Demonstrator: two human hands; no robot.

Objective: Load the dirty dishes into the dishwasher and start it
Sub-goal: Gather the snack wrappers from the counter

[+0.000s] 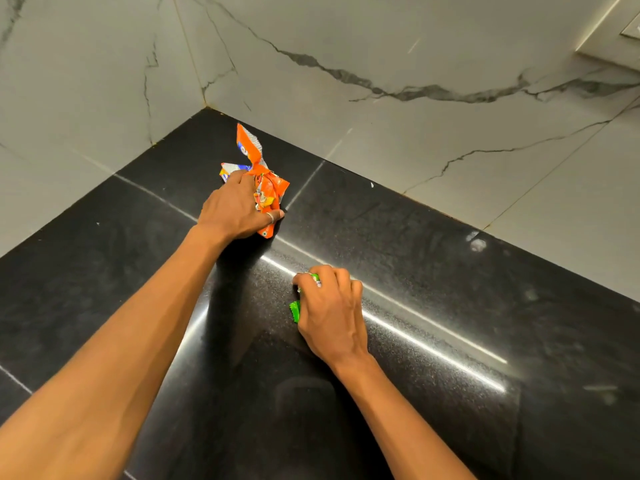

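My left hand (235, 211) is closed over a crumpled orange packet (266, 183) that rests on the black stone counter (433, 271) near the back corner. One twisted end of the packet sticks up behind my fingers. Closer to me and to the right, my right hand (330, 308) grips a small green wrapper (295, 309), of which only an edge shows under my palm. No dishes and no dishwasher are in view.
White marble-look wall tiles (381, 46) rise behind the counter and on its left side, meeting at a corner (206, 105). A light strip reflects across the polished black surface. A white fitting (623, 26) sits at the top right.
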